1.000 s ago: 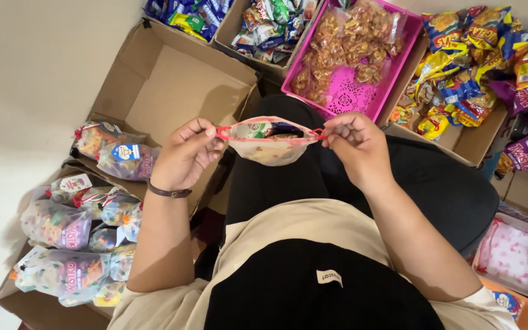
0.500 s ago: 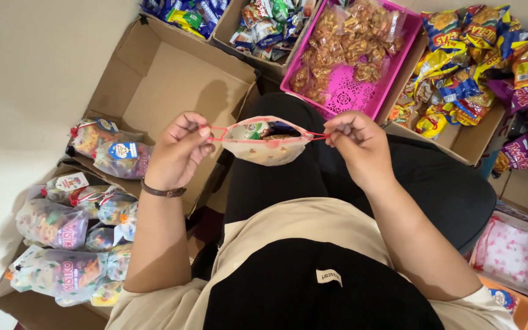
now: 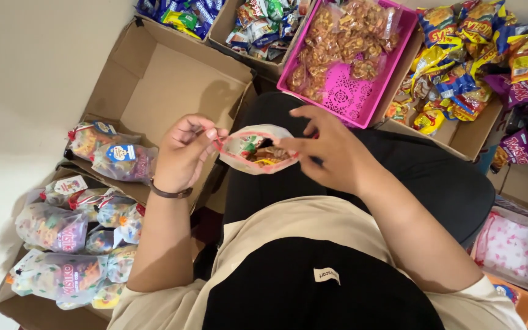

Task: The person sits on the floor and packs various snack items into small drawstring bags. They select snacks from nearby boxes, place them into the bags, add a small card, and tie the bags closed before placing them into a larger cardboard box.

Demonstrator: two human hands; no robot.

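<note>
The left hand (image 3: 186,153) sits at centre-left of the frame, fingers curled, with thumb and forefinger pinched on the red drawstring at the left end of a small snack pouch (image 3: 255,150). The right hand (image 3: 328,153) sits just right of centre, loosely curled, its fingertips pressing on the right end of the pouch mouth; whether it grips the string there cannot be determined.

The pouch hangs between the two hands, above the lap, at the centre of the frame. Its long axis runs left to right across the picture. The mouth faces upward toward the camera and is partly open, exposing wrapped snacks inside.

A dark band circles the left wrist. Left of the left hand lies an open cardboard box (image 3: 154,79) holding two filled pouches (image 3: 111,153) at its lower edge. More filled pouches (image 3: 62,244) are stacked in the lower left of the frame.

Above the right hand stands a pink basket (image 3: 349,98) containing bagged brown snacks. In the upper right, a box holds colourful snack packets (image 3: 459,61). A patterned pink container (image 3: 517,250) lies at the lower right.
</note>
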